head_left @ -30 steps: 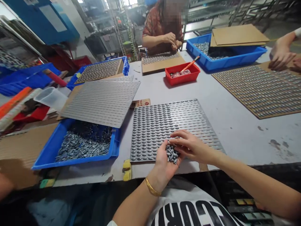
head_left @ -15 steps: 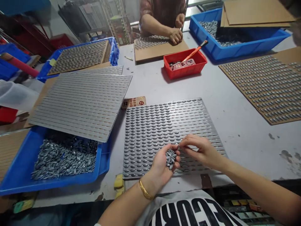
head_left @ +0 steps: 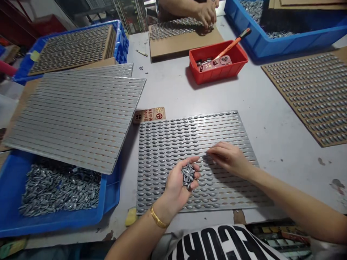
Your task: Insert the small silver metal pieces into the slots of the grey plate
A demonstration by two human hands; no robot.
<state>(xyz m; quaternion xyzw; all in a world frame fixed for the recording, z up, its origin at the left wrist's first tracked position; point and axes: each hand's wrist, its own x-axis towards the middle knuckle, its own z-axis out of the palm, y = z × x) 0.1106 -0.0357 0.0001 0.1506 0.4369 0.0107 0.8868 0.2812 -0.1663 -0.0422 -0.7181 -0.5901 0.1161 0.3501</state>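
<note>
My left hand (head_left: 176, 182), palm up with curled fingers, cups a heap of small grey leaf-shaped pieces (head_left: 188, 174) above the board. To its right, my right hand (head_left: 229, 157) is closed in a pinch with its fingertips low at the board's surface; whatever sits between them is too small or hidden to make out. Beneath both hands lies a flat grey ridged board (head_left: 227, 130). Rows of the same pieces (head_left: 162, 144) cover its left part, and bare ridged lines show on the right.
At left, grey ridged boards (head_left: 76, 112) rest over a blue bin (head_left: 108, 198) of loose pieces. A red tray (head_left: 219, 74) holds an orange-handled tool (head_left: 230, 45). A filled brown board (head_left: 311, 97) lies right. Across the table, a co-worker's hand (head_left: 207, 14) works over a cardboard stack (head_left: 184, 45).
My hands have moved apart: the left, with its pieces, is away from the right fingertips, which now touch down at the board. The whole view has shifted slightly.
</note>
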